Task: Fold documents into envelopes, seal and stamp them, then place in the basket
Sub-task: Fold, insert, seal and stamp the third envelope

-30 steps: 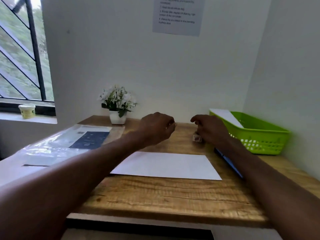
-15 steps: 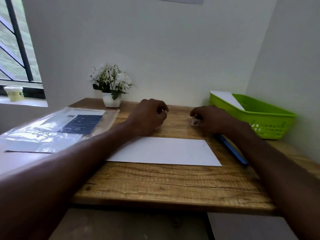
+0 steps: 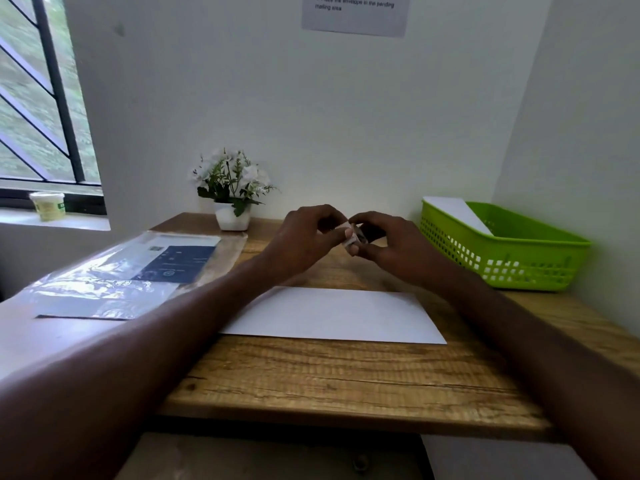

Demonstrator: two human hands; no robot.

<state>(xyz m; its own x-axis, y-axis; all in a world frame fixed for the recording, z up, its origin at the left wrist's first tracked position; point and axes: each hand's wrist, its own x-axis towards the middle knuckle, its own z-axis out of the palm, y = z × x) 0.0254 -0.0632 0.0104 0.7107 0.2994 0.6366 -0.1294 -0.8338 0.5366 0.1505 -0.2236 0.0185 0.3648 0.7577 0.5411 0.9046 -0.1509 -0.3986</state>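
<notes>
Stamp (image 3: 351,237): small, pale scrap of paper, held in the air above the far part of the table (image 3: 346,375), between the two hands; too small and blurred to read any print.
Handling, stamp: judged very light and limp, prone to curl or stick to skin; best pinched by an edge with fingertips, sticky side kept off the fingers.
Envelope (image 3: 332,315): white, flat on the table, just nearer than the hands, long edge across the view; not touched by either hand.
Handling, envelope: judged light, thin, fairly stiff when filled; likely to slide on the wood, so worth pinning with flat fingers while a stamp goes on, then lifting by a long edge.
Left hand (image 3: 304,237): fingers curled inward, thumb and fingertips pinching the left side of the stamp.
Right hand (image 3: 391,242): fingers curled likewise, tips meeting the stamp from the right; exact grip partly hidden by the knuckles.
Step in hand: seemingly peeling or readying the stamp; sealing of the flap cannot be told from this side.
Basket (image 3: 512,261): green, perforated, at the right end of the table against the wall; one white envelope (image 3: 457,213) leaning inside it.
Plastic sleeve (image 3: 138,268): clear, with dark printed sheet inside, lying on the left.
Flower pot (image 3: 232,216): white, at the back near the wall.
Risk: stamp folding onto itself or landing crooked.
</notes>
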